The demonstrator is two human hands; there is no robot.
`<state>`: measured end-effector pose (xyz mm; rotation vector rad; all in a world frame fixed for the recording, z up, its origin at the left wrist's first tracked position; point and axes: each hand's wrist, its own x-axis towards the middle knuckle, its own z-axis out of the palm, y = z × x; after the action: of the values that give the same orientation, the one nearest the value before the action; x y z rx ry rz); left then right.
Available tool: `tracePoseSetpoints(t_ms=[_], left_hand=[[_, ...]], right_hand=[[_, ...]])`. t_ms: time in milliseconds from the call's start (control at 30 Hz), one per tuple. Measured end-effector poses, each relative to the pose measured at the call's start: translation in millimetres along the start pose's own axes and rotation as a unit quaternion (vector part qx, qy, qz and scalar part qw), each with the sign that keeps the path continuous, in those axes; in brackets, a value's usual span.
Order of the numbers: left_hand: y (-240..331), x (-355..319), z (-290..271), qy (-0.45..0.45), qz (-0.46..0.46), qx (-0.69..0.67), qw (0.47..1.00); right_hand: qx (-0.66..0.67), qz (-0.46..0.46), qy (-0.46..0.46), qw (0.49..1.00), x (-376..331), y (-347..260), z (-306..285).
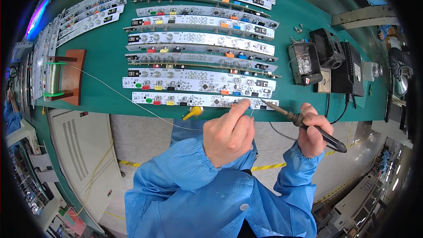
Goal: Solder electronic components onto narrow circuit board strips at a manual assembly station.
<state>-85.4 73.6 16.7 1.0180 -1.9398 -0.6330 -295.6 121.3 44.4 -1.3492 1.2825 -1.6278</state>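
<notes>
Head view: right hand (313,134) closed around a black-handled soldering iron (331,140), over the nearest long white circuit board (198,100), centre of the frame.
Left hand (231,134), fingers pinched narrow on thin silver wire (252,112), hides part of that board; tip contact is unclear. More long white boards (176,39) crowd above; a green-flanged spool (53,79) stands at left.

Long white circuit boards (200,20): in rows on the green bench (103,57).
Brown wooden spool stand (76,81): between left and middle boards.
Thin silvery wire (105,87): from stand to left hand (231,131).
Left hand: over the nearest board's (198,98) right half.
Black slim soldering iron (299,119): in right hand (312,134).
Black open box (315,57): right of the boards.
</notes>
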Motion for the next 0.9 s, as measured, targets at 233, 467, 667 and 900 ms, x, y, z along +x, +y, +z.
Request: tracePoseSetpoints(t_ms=[233,467,667,900], left_hand=[[-1.0,-0.5,0.3,0.001,0.005,0.009,1.0],[-4.4,-0.4,3.5,0.012,0.024,0.011,1.0],[-5.0,-0.5,5.6,0.018,0.026,0.009,0.999],[-6.2,-1.6,2.0,0.017,0.019,0.0,1.0]], right_hand=[[-0.016,0.018,-0.007,1.0,5.6,4.8,3.1],[-0.017,0.033,-0.001,0.999,6.3,8.6,5.5],[-0.006,0.045,0.007,0.999,6.1,9.3,4.2],[-0.018,0.006,-0.002,1.0,2.0,10.5,4.2]])
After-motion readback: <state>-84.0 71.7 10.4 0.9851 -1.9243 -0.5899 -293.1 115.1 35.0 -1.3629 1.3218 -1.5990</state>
